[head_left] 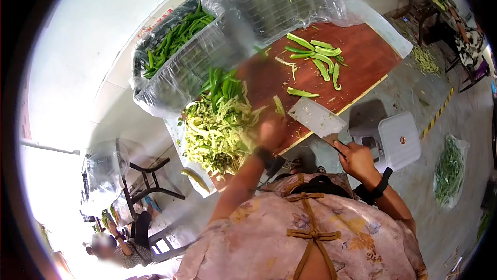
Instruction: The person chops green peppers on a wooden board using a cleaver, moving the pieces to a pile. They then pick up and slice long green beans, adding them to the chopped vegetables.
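Observation:
My right hand (358, 163) is wrapped round the handle of a cleaver (317, 118), whose broad blade lies flat over the front edge of the reddish-brown board (362, 47). My left hand (270, 131) is smeared by motion, between the blade and a heap of pale pepper cores and seeds (220, 135). Just beyond its fingers lies a pale green strip (279, 105). Several split green peppers (323, 57) are spread farther back on the board, with one pepper half (302, 93) nearer the blade. Whole green peppers (222, 84) rest against the heap's far side.
A plastic-lined crate of whole green peppers (181, 34) stands behind the board, with another lined crate (290, 5) to its right. On the floor are a lidded white bin (399, 140) and a bag of greens (450, 171). Another person (124, 246) sits at lower left.

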A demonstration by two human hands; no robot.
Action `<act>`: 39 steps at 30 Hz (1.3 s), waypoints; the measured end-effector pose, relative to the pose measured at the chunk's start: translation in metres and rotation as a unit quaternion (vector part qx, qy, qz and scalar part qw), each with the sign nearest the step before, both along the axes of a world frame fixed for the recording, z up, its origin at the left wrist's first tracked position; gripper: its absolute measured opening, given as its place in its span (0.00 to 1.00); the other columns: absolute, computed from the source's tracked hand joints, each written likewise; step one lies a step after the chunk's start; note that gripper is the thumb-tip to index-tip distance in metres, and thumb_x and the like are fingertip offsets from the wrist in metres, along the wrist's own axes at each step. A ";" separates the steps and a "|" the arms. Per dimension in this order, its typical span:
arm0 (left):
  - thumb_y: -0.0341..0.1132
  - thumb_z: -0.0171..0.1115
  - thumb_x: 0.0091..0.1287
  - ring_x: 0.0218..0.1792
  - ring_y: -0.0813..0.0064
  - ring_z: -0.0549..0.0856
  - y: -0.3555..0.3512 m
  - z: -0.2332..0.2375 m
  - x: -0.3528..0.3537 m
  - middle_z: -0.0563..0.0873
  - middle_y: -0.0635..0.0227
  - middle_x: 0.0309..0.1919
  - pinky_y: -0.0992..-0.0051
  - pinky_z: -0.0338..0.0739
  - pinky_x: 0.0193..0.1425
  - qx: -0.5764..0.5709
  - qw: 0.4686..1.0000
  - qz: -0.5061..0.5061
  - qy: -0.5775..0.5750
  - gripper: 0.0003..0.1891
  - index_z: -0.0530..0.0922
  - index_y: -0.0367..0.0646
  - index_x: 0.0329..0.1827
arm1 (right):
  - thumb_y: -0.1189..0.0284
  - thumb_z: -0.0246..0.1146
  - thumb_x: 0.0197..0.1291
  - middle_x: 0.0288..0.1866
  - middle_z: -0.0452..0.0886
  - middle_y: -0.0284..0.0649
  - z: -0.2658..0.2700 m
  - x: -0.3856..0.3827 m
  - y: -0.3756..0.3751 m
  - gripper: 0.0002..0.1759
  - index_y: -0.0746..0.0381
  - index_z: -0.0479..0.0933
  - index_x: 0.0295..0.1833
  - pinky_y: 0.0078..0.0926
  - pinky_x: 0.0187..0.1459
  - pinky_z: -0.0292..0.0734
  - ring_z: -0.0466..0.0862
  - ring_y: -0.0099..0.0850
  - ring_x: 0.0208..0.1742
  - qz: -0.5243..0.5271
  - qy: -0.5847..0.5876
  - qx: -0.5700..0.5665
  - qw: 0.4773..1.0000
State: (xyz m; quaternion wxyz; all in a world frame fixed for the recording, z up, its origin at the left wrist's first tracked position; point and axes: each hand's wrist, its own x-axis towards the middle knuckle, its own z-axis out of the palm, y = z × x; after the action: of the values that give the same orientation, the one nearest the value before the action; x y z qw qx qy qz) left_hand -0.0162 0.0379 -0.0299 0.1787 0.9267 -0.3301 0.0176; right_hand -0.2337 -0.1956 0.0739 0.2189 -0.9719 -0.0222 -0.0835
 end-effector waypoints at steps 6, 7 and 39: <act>0.41 0.65 0.58 0.43 0.60 0.80 0.000 0.037 -0.032 0.80 0.64 0.45 0.61 0.78 0.42 -0.024 0.994 0.004 -0.107 0.12 0.80 0.42 0.39 | 0.71 0.61 0.56 0.27 0.77 0.45 0.008 0.005 0.007 0.20 0.57 0.79 0.56 0.42 0.30 0.76 0.80 0.44 0.27 0.038 0.030 -0.007 0.999; 0.41 0.65 0.58 0.43 0.60 0.80 0.003 0.033 -0.031 0.80 0.64 0.45 0.61 0.78 0.42 -0.024 0.994 0.005 -0.106 0.12 0.80 0.42 0.39 | 0.70 0.61 0.57 0.28 0.77 0.45 0.009 0.005 0.008 0.20 0.58 0.78 0.57 0.42 0.30 0.76 0.80 0.45 0.28 0.041 0.034 -0.006 0.999; 0.42 0.66 0.55 0.44 0.66 0.78 0.006 0.017 -0.037 0.79 0.72 0.40 0.61 0.73 0.40 -0.040 0.991 -0.036 -0.124 0.12 0.82 0.47 0.38 | 0.71 0.61 0.55 0.27 0.77 0.47 -0.023 0.094 0.057 0.21 0.57 0.77 0.57 0.43 0.28 0.75 0.80 0.46 0.26 0.059 -0.032 -0.047 0.997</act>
State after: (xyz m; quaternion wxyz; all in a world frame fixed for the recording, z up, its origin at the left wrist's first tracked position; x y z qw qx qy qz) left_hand -0.0530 0.0439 -0.0132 0.1737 0.8970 -0.3818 0.1393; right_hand -0.1395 -0.1381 0.0510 0.1763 -0.9751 -0.0900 -0.1001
